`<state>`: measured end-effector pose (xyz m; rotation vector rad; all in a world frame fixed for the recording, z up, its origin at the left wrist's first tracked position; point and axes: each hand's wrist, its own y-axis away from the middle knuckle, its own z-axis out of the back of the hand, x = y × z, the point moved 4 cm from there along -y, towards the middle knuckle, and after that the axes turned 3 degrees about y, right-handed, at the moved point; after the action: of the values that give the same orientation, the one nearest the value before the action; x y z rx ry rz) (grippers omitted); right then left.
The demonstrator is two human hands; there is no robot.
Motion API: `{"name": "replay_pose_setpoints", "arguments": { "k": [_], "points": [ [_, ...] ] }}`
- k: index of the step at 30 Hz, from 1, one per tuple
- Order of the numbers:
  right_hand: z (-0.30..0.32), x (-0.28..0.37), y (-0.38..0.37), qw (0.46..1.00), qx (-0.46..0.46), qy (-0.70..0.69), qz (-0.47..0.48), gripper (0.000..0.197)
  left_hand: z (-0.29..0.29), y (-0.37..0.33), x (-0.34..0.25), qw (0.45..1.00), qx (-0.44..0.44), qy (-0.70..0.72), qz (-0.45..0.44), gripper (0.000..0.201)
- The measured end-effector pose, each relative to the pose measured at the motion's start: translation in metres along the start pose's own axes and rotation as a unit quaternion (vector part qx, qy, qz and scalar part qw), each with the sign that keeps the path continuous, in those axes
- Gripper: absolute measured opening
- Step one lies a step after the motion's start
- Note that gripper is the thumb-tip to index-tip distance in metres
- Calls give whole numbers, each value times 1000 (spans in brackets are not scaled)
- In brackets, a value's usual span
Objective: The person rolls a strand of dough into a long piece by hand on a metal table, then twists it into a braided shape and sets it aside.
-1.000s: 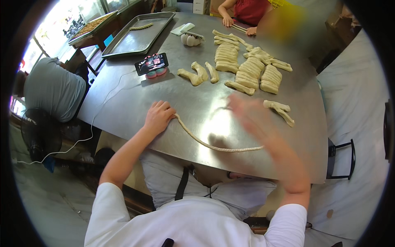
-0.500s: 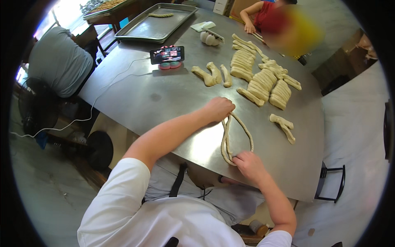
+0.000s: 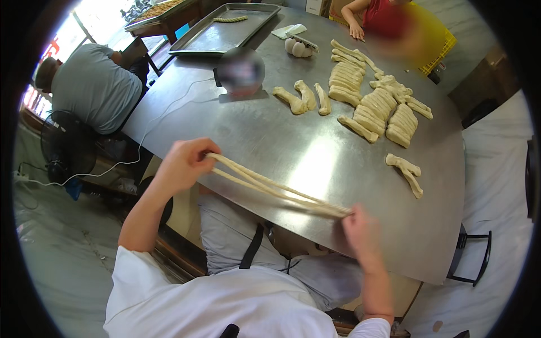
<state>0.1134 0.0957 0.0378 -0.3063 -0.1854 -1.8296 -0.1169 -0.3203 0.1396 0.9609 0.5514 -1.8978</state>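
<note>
A long, thin dough rope, folded into several strands, stretches slantwise over the table's near edge. My left hand is closed on its upper left end, with fingers pinched together. At the lower right end, my right hand grips the dough, slightly smeared by motion. Rows of pale dough strips lie side by side on the metal table, beyond my right hand. A forked dough piece rests apart on the right, and some short thick dough pieces sit farther off.
A metal tray with one twisted dough piece stands at the far left. Nearer is a blurred device on a stand with a white cable. Beyond it sit white egg-like objects. Another person's hand touches the far edge.
My hands have drawn apart, the left moving left and toward me, the right slightly right. The dough loop, lying loosely on the table before, is now lifted and pulled long between them.
</note>
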Motion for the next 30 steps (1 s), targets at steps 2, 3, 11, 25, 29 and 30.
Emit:
{"name": "replay_pose_setpoints", "arguments": {
  "k": [2,3,11,25,29,30],
  "points": [
    [63,-32,-18,990,-140,9,30,22,-34,-11,16,991,79,41,103,13],
    [93,-52,-28,983,-182,5,13,25,-59,-21,23,982,116,69,131,16],
    [0,-87,0,934,-202,-131,-266,54,-183,-115,24,995,100,25,8,26],
    [11,63,4,948,270,-159,-58,35,-95,-103,98,994,87,42,-54,20],
    [-30,17,-11,970,-161,179,36,45,-101,-118,102,998,38,43,10,21],
    [-51,45,8,973,-160,148,79,51,-99,-117,100,998,39,48,-5,21]
  ]
}}
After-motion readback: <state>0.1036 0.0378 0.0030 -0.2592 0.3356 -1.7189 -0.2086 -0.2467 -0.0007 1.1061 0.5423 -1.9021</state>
